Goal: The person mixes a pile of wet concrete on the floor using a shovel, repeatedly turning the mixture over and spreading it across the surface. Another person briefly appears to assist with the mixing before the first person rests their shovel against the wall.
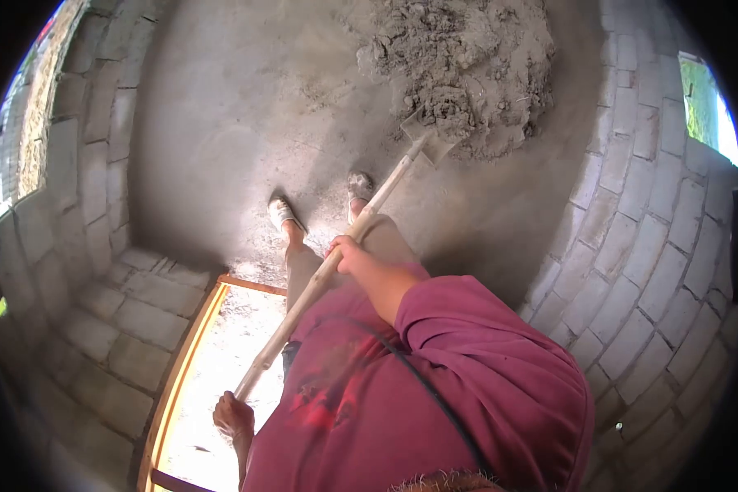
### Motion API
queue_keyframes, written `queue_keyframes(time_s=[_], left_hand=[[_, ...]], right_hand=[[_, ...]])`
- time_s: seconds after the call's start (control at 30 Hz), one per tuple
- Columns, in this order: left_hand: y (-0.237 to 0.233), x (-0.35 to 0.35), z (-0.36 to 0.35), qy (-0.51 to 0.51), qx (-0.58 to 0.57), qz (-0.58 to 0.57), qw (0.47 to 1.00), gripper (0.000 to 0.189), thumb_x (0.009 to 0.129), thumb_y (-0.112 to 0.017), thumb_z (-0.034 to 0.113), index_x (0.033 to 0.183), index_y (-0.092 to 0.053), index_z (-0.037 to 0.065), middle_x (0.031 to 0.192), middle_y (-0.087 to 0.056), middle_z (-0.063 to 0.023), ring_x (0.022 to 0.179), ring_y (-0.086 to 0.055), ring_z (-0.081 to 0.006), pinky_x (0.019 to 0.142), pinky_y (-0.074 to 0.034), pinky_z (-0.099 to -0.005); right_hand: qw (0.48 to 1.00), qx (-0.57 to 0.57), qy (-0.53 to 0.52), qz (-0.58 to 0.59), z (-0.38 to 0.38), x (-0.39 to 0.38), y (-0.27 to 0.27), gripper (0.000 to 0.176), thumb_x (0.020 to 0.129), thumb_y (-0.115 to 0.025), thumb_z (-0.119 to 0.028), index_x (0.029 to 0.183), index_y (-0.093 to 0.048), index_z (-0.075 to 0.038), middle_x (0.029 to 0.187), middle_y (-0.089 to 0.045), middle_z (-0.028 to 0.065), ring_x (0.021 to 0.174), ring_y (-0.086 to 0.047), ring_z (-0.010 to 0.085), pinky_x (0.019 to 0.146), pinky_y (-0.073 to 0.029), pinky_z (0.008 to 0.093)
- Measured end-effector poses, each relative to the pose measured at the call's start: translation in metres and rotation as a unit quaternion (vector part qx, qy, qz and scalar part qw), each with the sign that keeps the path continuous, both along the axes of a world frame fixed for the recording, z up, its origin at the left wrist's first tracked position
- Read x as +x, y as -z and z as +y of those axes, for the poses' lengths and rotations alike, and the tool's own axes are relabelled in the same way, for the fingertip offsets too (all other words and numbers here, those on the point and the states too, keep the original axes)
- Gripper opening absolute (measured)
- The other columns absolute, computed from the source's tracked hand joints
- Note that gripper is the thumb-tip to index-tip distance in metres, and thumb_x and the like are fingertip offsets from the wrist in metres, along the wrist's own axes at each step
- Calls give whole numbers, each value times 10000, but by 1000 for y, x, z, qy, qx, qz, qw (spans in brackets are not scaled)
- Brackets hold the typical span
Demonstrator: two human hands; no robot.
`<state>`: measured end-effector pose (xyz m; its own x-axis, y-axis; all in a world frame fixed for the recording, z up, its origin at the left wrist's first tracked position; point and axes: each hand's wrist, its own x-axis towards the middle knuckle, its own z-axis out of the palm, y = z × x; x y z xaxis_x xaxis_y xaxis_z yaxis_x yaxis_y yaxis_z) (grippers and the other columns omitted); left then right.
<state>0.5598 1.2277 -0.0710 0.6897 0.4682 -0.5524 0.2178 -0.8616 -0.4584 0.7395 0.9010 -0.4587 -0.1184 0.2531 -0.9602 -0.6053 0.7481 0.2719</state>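
A long-handled shovel (307, 293) slants across my body, its pale wooden handle running from lower left to upper right. My right hand (344, 252) is wrapped round the middle of the handle, just in front of my thigh. Down at the rear end, my left hand (234, 416) is closed on the handle beside my left hip. The shovel's blade (439, 148) touches the near edge of a heap of wet grey mortar (488, 70); part of the blade may be hidden in it.
I stand on a grey, mortar-smeared floor (213, 139), with both shoes (282, 211) short of the heap. Block walls rise at left (123, 123) and right (631, 238), each with a bright window opening. A wooden door frame (182, 365) borders a sunlit opening at my lower left.
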Motion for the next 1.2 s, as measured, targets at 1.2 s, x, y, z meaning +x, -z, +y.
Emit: queue_keyframes(time_s=[1.2], left_hand=[[-86, -33, 46, 22, 6, 90, 996, 73, 833, -606, 37, 904, -603, 53, 876, -707, -163, 870, -698, -378, 801, -540, -492]], right_hand=[[996, 65, 47, -28, 40, -82, -61, 236, 875, -727, -175, 957, -522, -91, 760, -519, 69, 743, -572, 240, 744, -505, 420]])
